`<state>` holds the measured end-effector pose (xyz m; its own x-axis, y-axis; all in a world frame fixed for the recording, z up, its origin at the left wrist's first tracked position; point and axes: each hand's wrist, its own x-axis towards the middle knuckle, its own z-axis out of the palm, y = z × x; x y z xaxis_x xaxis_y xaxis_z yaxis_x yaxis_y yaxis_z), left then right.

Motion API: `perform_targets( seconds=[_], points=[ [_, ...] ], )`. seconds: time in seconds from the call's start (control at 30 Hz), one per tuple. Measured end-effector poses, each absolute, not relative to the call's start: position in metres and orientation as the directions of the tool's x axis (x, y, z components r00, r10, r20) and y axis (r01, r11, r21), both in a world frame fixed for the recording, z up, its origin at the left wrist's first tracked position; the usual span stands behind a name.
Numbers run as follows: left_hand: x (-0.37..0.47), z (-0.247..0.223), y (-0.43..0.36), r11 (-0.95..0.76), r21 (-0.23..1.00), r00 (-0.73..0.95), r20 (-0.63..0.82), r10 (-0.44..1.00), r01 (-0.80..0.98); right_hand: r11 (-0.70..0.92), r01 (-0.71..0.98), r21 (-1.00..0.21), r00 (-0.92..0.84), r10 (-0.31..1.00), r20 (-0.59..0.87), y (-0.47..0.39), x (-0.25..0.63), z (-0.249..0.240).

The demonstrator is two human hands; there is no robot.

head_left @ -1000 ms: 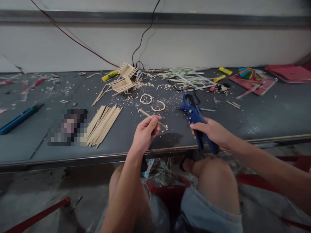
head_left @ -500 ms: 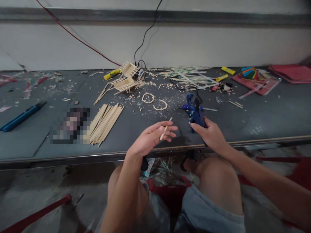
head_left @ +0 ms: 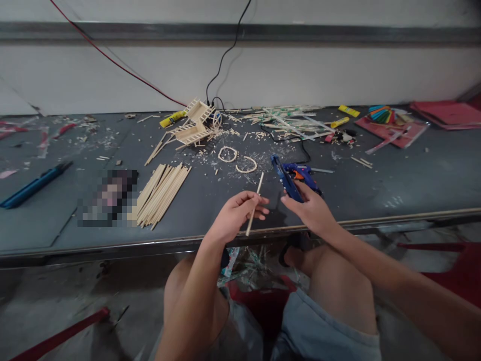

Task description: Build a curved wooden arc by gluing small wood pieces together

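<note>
Nearest are the person's knees in light blue denim shorts, with part of a red plastic seat between them, below the front edge of the dark grey table. Just above that edge, the left hand pinches a thin, pale wooden stick between thumb and fingers, its other fingers loosely spread; the stick slants, upper end away from the body and lower end over the table's edge. To its right, the right hand is closed around a blue handheld cutter, which points away and to the left, apart from the stick; how its blades stand, I cannot tell. Just behind the cutter lies a blue glue gun with an orange trigger, beside a narrow translucent strip. Left of the hands, a bundle of pale wooden sticks lies slantwise beside a dark rectangular object blurred by pixels, and farther left is a long teal tool. Beyond the hands are a small closed ring of wooden pieces and, near it, an open curved one, among pale scraps. Farther back, a small wooden cart-like model stands near a yellow tube; to the right are a loose heap of sticks and clear strips, a fan of multicoloured strips and red folders, with a black cord hanging against the pale wall
</note>
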<state>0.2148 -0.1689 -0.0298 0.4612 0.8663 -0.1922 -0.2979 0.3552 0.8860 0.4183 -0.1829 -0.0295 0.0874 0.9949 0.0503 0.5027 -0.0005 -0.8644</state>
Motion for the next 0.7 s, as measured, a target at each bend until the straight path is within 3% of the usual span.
perform_targets(
  seconds=[0.13,0.27,0.5,0.7],
  points=[
    [0.217,-0.038,-0.166,0.298,0.896,0.412,-0.148,0.899,-0.328,0.061,0.541,-0.839,0.101,0.985,0.137,-0.183,0.420,-0.041],
    [0.215,-0.037,-0.168,0.343,0.895,0.400,-0.213,0.891,-0.286,0.106,0.577,-0.810,0.141,0.964,0.226,-0.182,0.420,-0.055],
    [0.218,-0.034,-0.170,0.296,0.929,0.366,-0.203,0.908,-0.220,0.098,0.568,-0.817,0.177,0.955,0.237,-0.176,0.421,-0.061],
    [0.222,-0.035,-0.170,0.256,0.961,0.262,-0.220,0.940,-0.109,0.180,0.664,-0.726,0.016,0.967,0.253,-0.177,0.419,-0.057]
  ],
)
